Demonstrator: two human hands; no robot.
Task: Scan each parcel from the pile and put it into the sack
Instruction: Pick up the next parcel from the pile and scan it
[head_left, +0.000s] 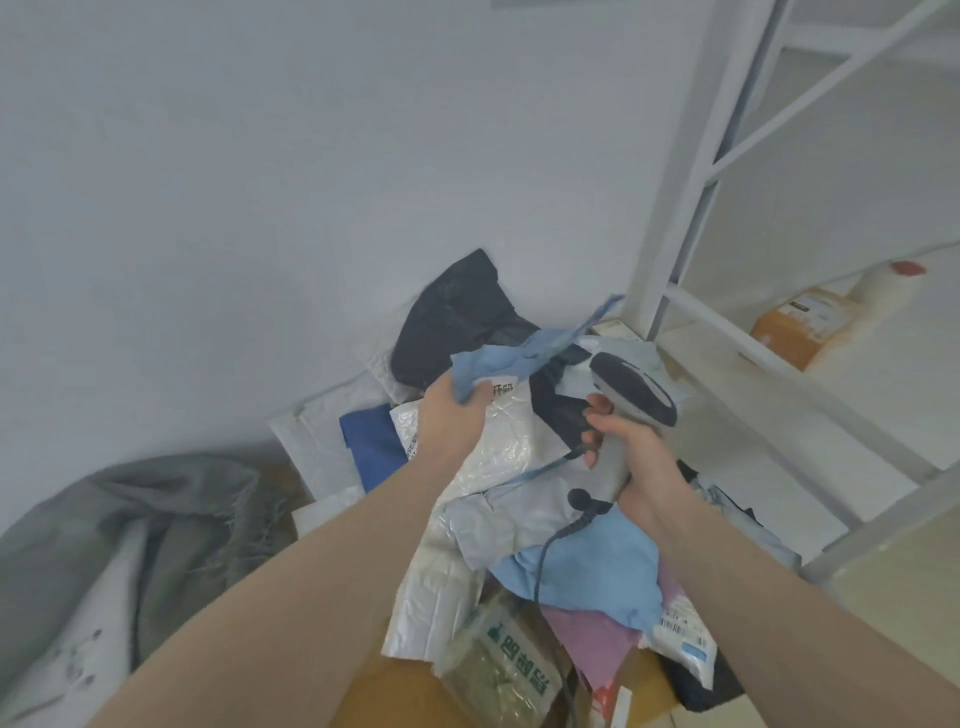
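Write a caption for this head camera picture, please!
Left hand lifts a light blue parcel while right hand aims the barcode scanner.

The pile of parcels (498, 493) lies on the floor against the wall (260, 182). The sack (104, 545) sits to its left, the shelf rack (779, 374) to its right.

Below you, the floor (893, 613) carries a loose pile of parcels (519, 519) heaped against the white wall: black, dark blue, light blue, silver and pink mailers, with a brown box at the near edge. To your left a grey woven sack (119, 535) slumps on the floor. To your right, a white metal shelf (779, 395) holds an orange-brown parcel (810, 322).
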